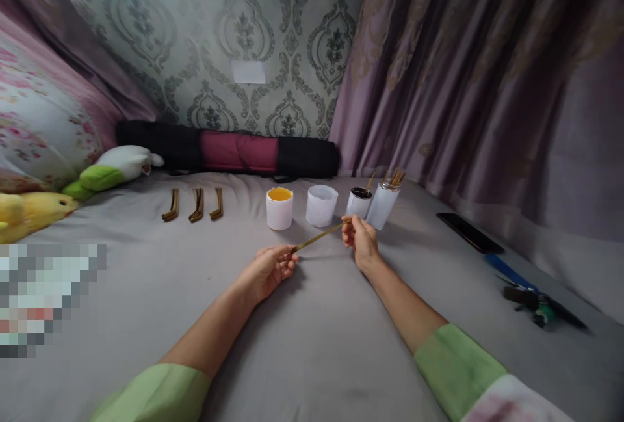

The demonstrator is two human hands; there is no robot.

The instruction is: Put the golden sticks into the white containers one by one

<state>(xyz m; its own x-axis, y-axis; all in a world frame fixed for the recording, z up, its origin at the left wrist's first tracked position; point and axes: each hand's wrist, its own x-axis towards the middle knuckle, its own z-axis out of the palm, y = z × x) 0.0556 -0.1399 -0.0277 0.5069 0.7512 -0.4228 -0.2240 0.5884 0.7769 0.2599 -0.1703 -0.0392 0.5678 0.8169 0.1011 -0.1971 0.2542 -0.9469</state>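
Observation:
Held between both hands is a thin, straight olive-brown strip (316, 238), slanting up to the right above the grey sheet. My left hand (267, 272) pinches its lower end between thumb and fingers. At the upper end, the fingers of my right hand (361, 240) are closed on it. Just beyond my right hand stand a small tub with dark contents (359, 199) and a stick in it, and a taller pale container (383, 206) full of thin brown sticks. Farther left are a translucent white cup (322, 207) and a white cup with yellow contents (279, 212).
Three bent brown bundles (196, 206) lie in a row at the back left. A long black and maroon bag (238, 151) runs along the wall. Plush toys (117, 165) sit left; a phone (470, 232) and keys on a blue strap (511, 272) lie right.

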